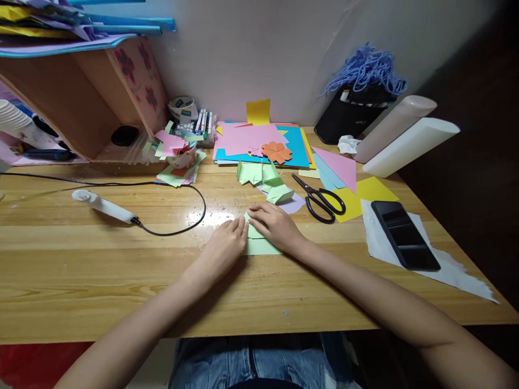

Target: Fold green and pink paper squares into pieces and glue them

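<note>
One long, light-brown wooden desk (pixel 121 292) spans the view. At its back, an upright black holder (pixel 338 116) heaped with blue yarn (pixel 368 67) bears pale front lettering (pixel 360 123), too small to read. The bare right hand (pixel 278 227) lies palm down, fingers loosely extended; whether the bare left hand (pixel 227 243) pinches or merely presses, I cannot tell. Both touch a folded, pale green paper sheet (pixel 263 248), partly hidden beneath them near the desk's middle. Round white tape rolls (pixel 184 101) show dark, illegible labels (pixel 186 113).
</note>
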Demonstrator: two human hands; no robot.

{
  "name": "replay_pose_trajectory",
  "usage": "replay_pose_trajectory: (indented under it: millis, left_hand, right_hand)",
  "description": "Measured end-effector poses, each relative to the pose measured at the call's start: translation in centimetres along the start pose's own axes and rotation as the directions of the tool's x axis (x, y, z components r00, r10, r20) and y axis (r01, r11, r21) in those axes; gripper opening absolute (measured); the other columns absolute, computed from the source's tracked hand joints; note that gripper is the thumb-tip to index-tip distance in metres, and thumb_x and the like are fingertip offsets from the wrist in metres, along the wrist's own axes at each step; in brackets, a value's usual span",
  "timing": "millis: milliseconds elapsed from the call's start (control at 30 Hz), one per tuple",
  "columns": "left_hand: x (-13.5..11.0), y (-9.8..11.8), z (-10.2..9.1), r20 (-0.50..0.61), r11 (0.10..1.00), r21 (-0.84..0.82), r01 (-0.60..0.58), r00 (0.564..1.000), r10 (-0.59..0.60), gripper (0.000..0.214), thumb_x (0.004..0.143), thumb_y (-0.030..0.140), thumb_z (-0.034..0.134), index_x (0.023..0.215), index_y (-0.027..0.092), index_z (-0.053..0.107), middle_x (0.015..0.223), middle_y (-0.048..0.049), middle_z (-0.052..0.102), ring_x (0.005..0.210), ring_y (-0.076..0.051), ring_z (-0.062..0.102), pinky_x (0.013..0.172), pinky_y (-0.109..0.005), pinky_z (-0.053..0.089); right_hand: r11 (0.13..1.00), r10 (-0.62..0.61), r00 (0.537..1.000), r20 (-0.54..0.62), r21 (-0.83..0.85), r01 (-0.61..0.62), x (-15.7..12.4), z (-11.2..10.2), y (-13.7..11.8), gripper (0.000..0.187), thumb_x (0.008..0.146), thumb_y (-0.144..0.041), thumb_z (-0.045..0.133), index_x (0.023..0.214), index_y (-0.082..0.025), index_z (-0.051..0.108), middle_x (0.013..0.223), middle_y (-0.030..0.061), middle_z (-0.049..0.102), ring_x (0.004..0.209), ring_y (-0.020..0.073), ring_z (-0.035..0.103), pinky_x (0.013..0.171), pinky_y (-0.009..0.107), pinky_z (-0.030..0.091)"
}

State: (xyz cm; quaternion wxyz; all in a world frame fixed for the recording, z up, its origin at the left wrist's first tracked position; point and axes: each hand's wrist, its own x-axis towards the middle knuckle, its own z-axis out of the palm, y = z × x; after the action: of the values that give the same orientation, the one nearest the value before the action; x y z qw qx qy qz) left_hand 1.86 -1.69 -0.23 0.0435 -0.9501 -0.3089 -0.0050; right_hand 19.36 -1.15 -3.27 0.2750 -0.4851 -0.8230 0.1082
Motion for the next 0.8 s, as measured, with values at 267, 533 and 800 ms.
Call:
replay_pose_trajectory:
  millis: [267, 533, 800]
  left_hand:
    - [-0.9, 2.5, -0.7, 0.124, 0.984, 0.143, 0.108, 0.984, -0.126, 0.039, 0.075, -0.006, 0.037, 0.11, -0.005, 0.052, 0.109, -0.0312, 0.056, 0.085, -0.029, 0.065, 0.063, -0.034, 0.051]
    - [-1.1, 1.7, -2.9, 0.217, 0.964, -0.021, 0.264, 0.943, -0.254, 0.023, 0.075, -0.001, 0.039, 0.083, 0.008, 0.059, 0.074, -0.0117, 0.065, 0.054, -0.02, 0.062, 0.046, -0.026, 0.042]
    - [-0.4, -0.4, -0.5, -0.063, 0.851, -0.286, 0.439, 0.878, -0.474, 0.019, 0.083, 0.031, 0.05, 0.093, 0.016, 0.057, 0.082, -0.0071, 0.06, 0.071, -0.021, 0.059, 0.056, -0.029, 0.042]
  right_hand:
    - [1.0, -0.003, 1.0, 0.002, -0.023, 0.003, -0.1, 0.0, -0.1, 0.023, 0.085, -0.031, 0.05, 0.099, -0.016, 0.061, 0.103, 0.0086, 0.062, 0.096, 0.0212, 0.055, 0.082, 0.037, 0.044]
    - [1.0, -0.016, 0.999, 0.046, 0.018, 0.015, 0.1, -0.7, -0.1, 0.033, 0.078, -0.04, 0.058, 0.103, -0.018, 0.058, 0.105, 0.0099, 0.06, 0.099, 0.0238, 0.055, 0.083, 0.04, 0.045]
    - [0.999, 0.001, 0.996, 0.088, 0.037, -0.005, -0.2, -0.8, -0.2, 0.047, 0.074, -0.046, 0.061, 0.11, -0.018, 0.053, 0.11, 0.0108, 0.057, 0.101, 0.0248, 0.053, 0.085, 0.041, 0.044]
